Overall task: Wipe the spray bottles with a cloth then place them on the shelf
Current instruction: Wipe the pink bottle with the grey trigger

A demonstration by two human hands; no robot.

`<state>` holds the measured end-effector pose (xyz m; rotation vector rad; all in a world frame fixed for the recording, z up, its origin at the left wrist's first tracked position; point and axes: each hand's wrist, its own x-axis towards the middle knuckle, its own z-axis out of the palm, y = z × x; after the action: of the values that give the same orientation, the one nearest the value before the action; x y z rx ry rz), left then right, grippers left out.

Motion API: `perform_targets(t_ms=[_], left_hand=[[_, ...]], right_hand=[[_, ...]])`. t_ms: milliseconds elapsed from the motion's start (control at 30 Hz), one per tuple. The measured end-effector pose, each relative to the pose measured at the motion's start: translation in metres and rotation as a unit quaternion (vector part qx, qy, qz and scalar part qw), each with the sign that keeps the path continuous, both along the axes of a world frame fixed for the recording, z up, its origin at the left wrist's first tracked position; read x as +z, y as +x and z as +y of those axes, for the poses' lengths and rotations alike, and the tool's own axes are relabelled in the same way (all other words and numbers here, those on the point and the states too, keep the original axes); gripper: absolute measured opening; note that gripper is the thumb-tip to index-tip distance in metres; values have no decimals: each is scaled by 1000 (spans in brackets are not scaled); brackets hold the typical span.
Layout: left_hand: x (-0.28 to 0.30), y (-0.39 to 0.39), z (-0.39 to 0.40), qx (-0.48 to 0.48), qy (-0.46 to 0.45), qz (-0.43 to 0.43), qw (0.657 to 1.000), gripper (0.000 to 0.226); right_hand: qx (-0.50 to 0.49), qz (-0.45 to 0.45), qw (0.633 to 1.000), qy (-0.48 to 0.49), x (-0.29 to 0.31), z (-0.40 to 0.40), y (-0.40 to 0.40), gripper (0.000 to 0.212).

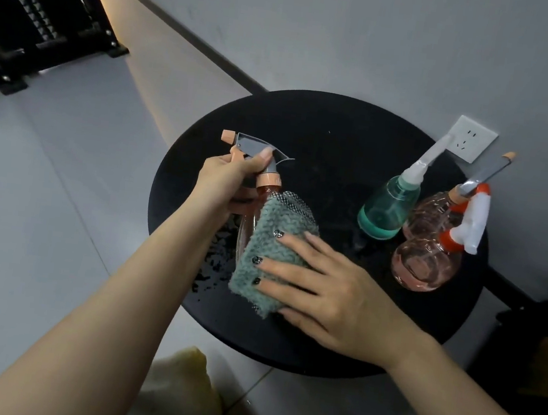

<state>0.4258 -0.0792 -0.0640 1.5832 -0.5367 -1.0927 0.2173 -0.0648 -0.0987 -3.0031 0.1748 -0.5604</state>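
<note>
My left hand (231, 178) grips the grey and peach trigger head of a clear pink spray bottle (255, 205), held tilted above the round black table (326, 138). A grey-green knitted cloth (267, 251) is wrapped over the bottle's body, and my right hand (318, 288) holds it there, fingers curved around cloth and bottle. Three other spray bottles stand at the table's right side: a teal one (386, 210), a pink one with a grey nozzle (434, 213), and a pink one with a white and orange trigger (424, 263).
A black shelf frame (40, 16) stands on the grey floor at the upper left. A white wall socket (471, 138) sits behind the table. Water droplets (215, 255) lie on the table's left part. A dark object (540, 329) stands right of the table.
</note>
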Motion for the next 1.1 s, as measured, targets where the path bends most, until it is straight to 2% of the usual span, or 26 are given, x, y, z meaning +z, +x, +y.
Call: perform_targets(t_ms=[100, 200, 300, 367, 433, 500, 667, 733, 833, 967, 1033, 1100], left_hand=[[-2, -3, -1, -14, -2, -4, 1000, 19], [-3, -10, -2, -29, -9, -7, 1000, 20], [-3, -16, -2, -40, -11, 6, 999, 19], [-2, -17, -2, -47, -1, 2, 999, 21], [-2, -16, -1, -46, 2, 3, 999, 22], [-2, -15, 0, -40, 1, 11, 999, 20], [-1, -7, 0, -18, 7, 7, 1000, 22], [0, -5, 1, -20, 8, 2, 1000, 22], [2, -6, 1, -31, 12, 0, 999, 20], [-1, -11, 0, -40, 6, -2, 999, 21], [-4, -14, -1, -48, 2, -7, 999, 22], [-7, -17, -1, -59, -1, -8, 998, 20]], right_hand=[[-17, -6, 1000, 23, -1, -4, 2, 34], [-98, -33, 988, 116, -1, -9, 9, 39], [-181, -92, 930, 307, 2, -15, 17, 42], [-210, -126, 893, 377, 3, -19, 19, 40], [-212, -127, 892, 377, 2, -17, 18, 41], [-193, -112, 913, 341, -1, -11, 17, 42], [-70, -57, 990, 107, -4, -2, 5, 37], [-15, -39, 998, 51, -7, 2, 2, 33], [21, -28, 999, 24, -12, 6, -1, 31], [-26, -55, 996, 68, -10, 1, 3, 33], [-90, -77, 980, 159, -8, -3, 9, 37], [-160, -104, 939, 287, -5, -10, 14, 42]])
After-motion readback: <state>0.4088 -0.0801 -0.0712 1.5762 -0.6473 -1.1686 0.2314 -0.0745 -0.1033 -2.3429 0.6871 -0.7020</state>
